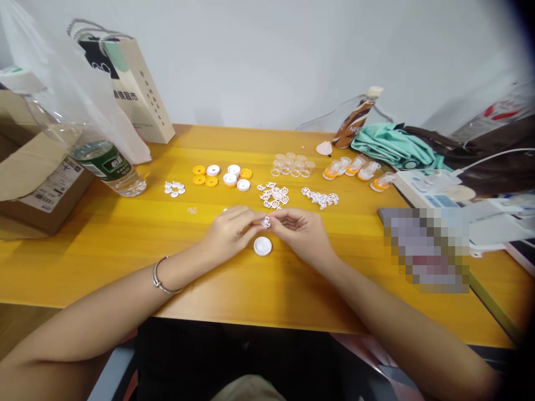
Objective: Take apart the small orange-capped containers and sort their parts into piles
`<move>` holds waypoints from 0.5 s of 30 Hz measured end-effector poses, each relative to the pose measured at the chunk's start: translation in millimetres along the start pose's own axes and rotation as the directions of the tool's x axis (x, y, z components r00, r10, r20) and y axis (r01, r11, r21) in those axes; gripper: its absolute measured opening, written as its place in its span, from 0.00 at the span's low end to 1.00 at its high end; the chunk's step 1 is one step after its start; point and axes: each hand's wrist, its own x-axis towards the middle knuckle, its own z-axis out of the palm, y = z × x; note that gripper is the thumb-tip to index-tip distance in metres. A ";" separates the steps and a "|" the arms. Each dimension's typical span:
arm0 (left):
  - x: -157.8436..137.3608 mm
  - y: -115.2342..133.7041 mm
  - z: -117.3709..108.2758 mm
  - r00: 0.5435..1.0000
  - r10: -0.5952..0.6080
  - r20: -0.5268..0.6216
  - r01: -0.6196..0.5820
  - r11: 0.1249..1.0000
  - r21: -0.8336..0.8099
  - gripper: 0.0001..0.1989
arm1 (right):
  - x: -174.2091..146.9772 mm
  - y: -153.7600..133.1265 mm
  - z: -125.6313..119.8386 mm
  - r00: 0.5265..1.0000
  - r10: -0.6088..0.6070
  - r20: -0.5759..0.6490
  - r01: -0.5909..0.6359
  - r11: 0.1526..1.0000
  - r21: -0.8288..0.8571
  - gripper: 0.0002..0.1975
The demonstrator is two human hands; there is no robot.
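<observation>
My left hand (236, 228) and my right hand (301, 233) meet over the middle of the table, fingertips pinched on one small white plastic part (266, 221). Its exact shape is partly covered by the fingers. Just below, on the wood, lies a round white plastic cap (262, 246). Beyond the hands are a cluster of white cut-out pieces (273, 195) and a second cluster of white pieces (320, 197). Farther left sit yellow discs (199, 180) and white round caps (229, 179).
Clear round cups (292, 165) and orange-and-clear assemblies (355, 167) stand toward the back. Small white pieces (174, 189) lie at left, near a water bottle (111, 164) and a cardboard box (42, 184). On the right are a power strip (426, 189), a teal folded cloth (397, 146) and a blurred-out flat object (426, 250).
</observation>
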 end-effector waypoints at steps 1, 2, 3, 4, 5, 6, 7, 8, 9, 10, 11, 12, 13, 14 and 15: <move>-0.3 0.8 0.4 1.000 0.007 0.001 -0.007 1.000 0.026 0.07 | -0.1 -0.9 0.0 1.000 0.003 -0.007 -0.003 1.000 -0.023 0.07; -0.5 1.8 0.9 1.000 0.017 -0.001 -0.017 0.999 0.051 0.07 | -0.2 -2.0 0.2 1.000 0.007 -0.015 -0.007 0.999 -0.048 0.06; -0.8 2.8 1.5 1.000 0.029 -0.005 -0.028 0.997 0.070 0.07 | -0.2 -3.3 0.4 1.000 0.011 -0.025 -0.013 0.997 -0.072 0.06; -1.0 3.7 2.2 0.999 0.036 -0.007 -0.035 0.996 0.080 0.07 | -0.1 -4.4 0.8 0.999 0.015 -0.035 -0.018 0.995 -0.094 0.05; -1.2 4.4 2.8 0.999 0.037 -0.010 -0.036 0.996 0.083 0.07 | 0.0 -5.3 1.4 0.999 0.015 -0.047 -0.020 0.994 -0.111 0.05; -1.5 4.8 3.5 0.999 0.031 -0.011 -0.030 0.996 0.082 0.07 | 0.3 -5.9 2.1 0.998 0.013 -0.059 -0.020 0.992 -0.123 0.04; -1.7 4.9 4.2 1.000 0.021 -0.013 -0.020 0.997 0.079 0.07 | 0.8 -5.9 2.8 0.997 0.008 -0.071 -0.017 0.991 -0.130 0.04; -2.0 4.7 4.9 1.000 0.007 -0.018 -0.006 0.997 0.076 0.07 | 1.3 -5.5 3.5 0.997 0.003 -0.083 -0.014 0.991 -0.135 0.04; -2.3 4.1 5.7 1.000 -0.005 -0.025 0.007 0.997 0.076 0.07 | 2.0 -4.7 4.2 0.996 -0.001 -0.094 -0.012 0.990 -0.137 0.04; -2.6 3.3 6.5 0.999 -0.013 -0.034 0.016 0.997 0.076 0.07 | 2.7 -3.6 4.8 0.995 -0.003 -0.101 -0.011 0.990 -0.138 0.04; -2.9 2.4 7.2 0.999 -0.019 -0.041 0.022 0.997 0.075 0.08 | 3.5 -2.2 5.3 0.994 -0.002 -0.105 -0.012 0.991 -0.135 0.04; -3.0 1.5 7.9 0.999 -0.021 -0.047 0.025 0.997 0.072 0.08 | 4.2 -0.7 5.5 0.994 0.001 -0.106 -0.014 0.992 -0.128 0.04; -3.1 0.7 8.5 0.999 -0.022 -0.049 0.026 0.997 0.069 0.08 | 5.0 0.9 5.6 0.994 0.004 -0.106 -0.016 0.993 -0.119 0.04; -3.1 0.0 9.0 0.999 -0.020 -0.050 0.023 0.998 0.063 0.09 | 5.6 2.5 5.5 0.994 0.007 -0.105 -0.018 0.994 -0.108 0.05; -3.0 -0.5 9.4 0.999 -0.020 -0.049 0.023 0.998 0.057 0.09 | 6.2 3.9 5.3 0.995 0.010 -0.103 -0.021 0.995 -0.099 0.05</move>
